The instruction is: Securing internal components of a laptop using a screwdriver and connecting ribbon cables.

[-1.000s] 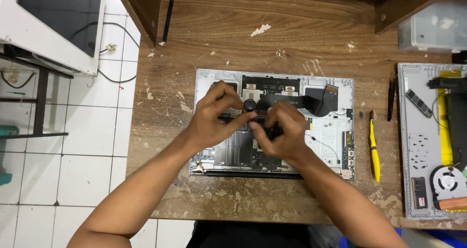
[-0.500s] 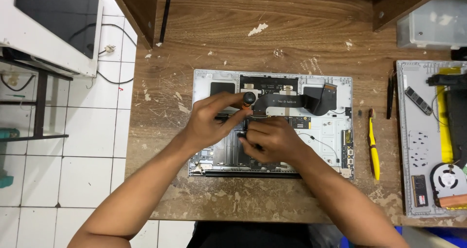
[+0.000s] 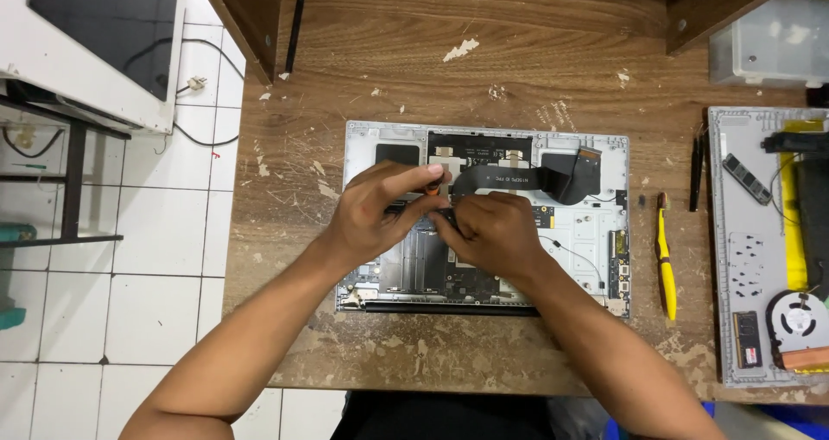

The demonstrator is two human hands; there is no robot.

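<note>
The left hand (image 3: 380, 211) has slid right and slightly down over the opened laptop base (image 3: 596, 241), so the round black part seen beside it half a second ago is now covered. The right hand (image 3: 496, 233) has shifted up, its fingers (image 3: 449, 220) now meeting the left hand's near the flat black ribbon cable (image 3: 518, 179).

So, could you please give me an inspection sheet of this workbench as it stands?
Surface: worn wooden table, scratched, paint-flecked.
Job's things: opened laptop base, insides exposed; wide black ribbon cable across its top.
Clutter: yellow-handled tool and black pen-like tool to its right; second opened chassis with fan at the far right; clear plastic box.
Hands: left hand and right hand meet over the base's middle; what they pinch is hidden.
Cables: black lead on the floor tiles.
Surroundings: white tiled floor, white appliance.
</note>
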